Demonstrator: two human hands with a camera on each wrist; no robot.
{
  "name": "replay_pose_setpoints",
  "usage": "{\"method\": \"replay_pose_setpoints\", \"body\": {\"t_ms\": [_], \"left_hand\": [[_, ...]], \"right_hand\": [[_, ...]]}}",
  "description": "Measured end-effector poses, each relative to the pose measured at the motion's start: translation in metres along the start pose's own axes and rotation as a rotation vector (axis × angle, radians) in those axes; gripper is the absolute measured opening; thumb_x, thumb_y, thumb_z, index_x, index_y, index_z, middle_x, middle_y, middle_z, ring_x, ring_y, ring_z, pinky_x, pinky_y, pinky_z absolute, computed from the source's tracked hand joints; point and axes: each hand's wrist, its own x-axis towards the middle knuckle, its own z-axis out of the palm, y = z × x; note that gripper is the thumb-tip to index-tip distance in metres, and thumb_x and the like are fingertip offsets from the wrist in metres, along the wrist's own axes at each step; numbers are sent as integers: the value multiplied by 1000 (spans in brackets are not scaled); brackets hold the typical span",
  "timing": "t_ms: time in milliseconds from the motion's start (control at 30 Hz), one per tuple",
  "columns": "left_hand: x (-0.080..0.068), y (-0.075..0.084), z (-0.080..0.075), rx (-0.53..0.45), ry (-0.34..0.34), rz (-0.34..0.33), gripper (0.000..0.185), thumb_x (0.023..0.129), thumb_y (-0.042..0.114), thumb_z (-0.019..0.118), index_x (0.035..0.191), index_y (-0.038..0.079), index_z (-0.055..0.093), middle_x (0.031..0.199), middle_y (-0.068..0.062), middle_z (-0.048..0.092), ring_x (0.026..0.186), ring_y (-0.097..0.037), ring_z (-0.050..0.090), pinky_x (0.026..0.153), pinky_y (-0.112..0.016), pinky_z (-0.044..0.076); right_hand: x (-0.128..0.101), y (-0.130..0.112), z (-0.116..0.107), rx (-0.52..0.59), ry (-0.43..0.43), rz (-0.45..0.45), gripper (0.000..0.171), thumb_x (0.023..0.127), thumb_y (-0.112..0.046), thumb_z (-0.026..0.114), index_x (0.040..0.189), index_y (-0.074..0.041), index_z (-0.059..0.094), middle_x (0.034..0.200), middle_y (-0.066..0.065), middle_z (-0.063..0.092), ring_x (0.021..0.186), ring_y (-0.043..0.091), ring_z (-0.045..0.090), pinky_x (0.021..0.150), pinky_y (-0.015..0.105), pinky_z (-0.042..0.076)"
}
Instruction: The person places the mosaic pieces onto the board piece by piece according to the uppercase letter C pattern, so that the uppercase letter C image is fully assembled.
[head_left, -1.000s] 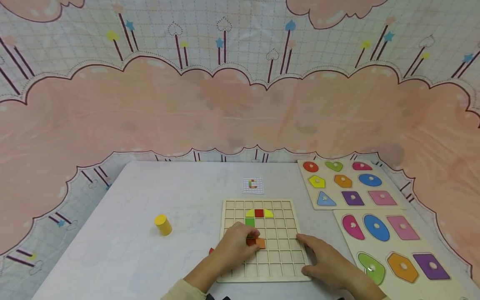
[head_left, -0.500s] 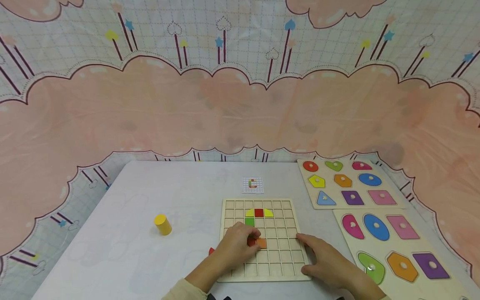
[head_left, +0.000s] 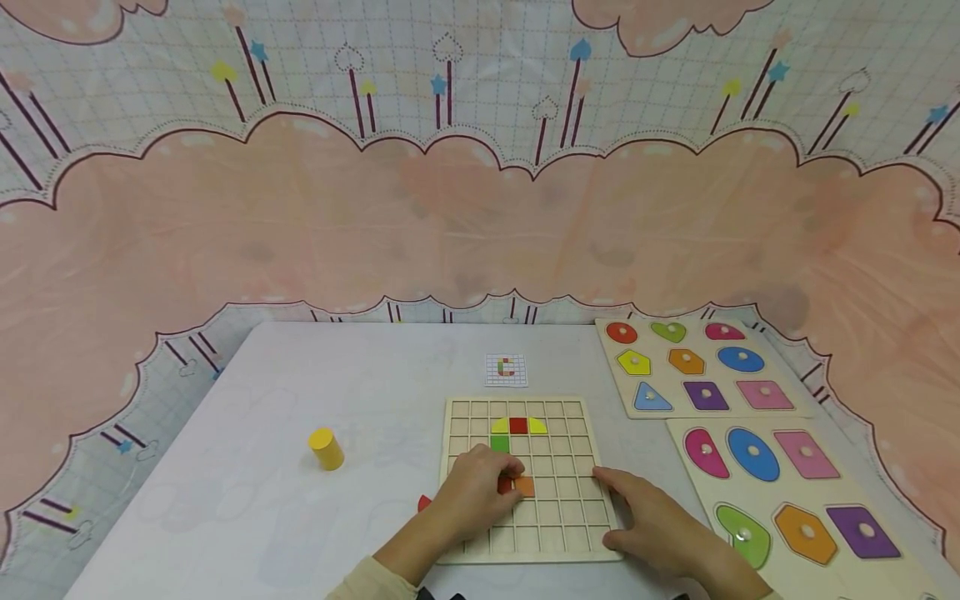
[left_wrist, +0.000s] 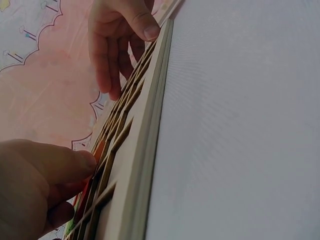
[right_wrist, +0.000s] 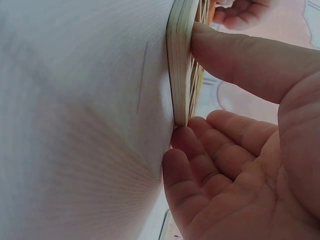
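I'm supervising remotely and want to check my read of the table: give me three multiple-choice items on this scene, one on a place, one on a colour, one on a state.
1. Where is the yellow cylinder?
A. On the table left of the grid board
B. In a cell of the grid board
C. On a shape puzzle

2. What colour is the square between the two yellow quarter pieces?
A. Blue
B. Red
C. Purple

3. What is the right hand doing?
A. Lifting a puzzle knob
B. Hanging clear above the table
C. Resting on the grid board's right edge

Answers:
1 A: it stands on bare table, apart from the grid board.
2 B: the red square sits between them.
3 C: the right hand has its thumb on the frame and its fingers at the edge.
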Motion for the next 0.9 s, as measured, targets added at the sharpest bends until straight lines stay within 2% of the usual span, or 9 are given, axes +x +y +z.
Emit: {"method": "replay_pose_setpoints", "body": {"t_ms": [200, 400, 633, 800, 900], "left_hand": [[1, 0, 0, 2, -5, 5, 17, 80, 12, 78, 97, 12, 75, 83, 12, 59, 82, -7, 48, 72, -24, 43], [-1, 2, -3, -16, -37, -27, 25, 82, 15, 79, 107, 11, 76, 94, 10, 65, 88, -9, 51, 77, -28, 45], [-6, -3, -13, -3, 8, -11, 25, 81, 17, 80, 105, 9, 75, 98, 7, 69, 97, -14, 57, 83, -33, 49], [-18, -12, -26, -12, 29, -49, 26, 82, 16, 80, 106, 9, 74, 103, 4, 69, 103, -18, 58, 90, -42, 47], [-25, -18, -33, -1, 54, -66, 27, 81, 14, 80, 106, 8, 73, 103, 3, 69, 103, -20, 59, 89, -45, 47]], "right_hand": [[0, 0, 0, -4, -5, 17, 81, 72, -15, 89, 144, -7, 52, 144, 13, 52, 135, 39, 43, 108, 58, 35], [0, 0, 0, 9, -6, 24, 81, 72, -14, 89, 144, -6, 52, 144, 12, 51, 135, 38, 43, 108, 57, 35], [0, 0, 1, 15, -2, 19, 82, 71, -13, 89, 144, -6, 52, 144, 12, 52, 135, 39, 44, 108, 57, 36], [0, 0, 0, 10, -6, 3, 81, 72, -15, 89, 144, -6, 52, 144, 13, 52, 135, 39, 44, 108, 57, 35], [0, 1, -1, 13, -7, 1, 81, 72, -15, 89, 143, -6, 52, 144, 13, 52, 135, 39, 43, 108, 58, 35]]}}
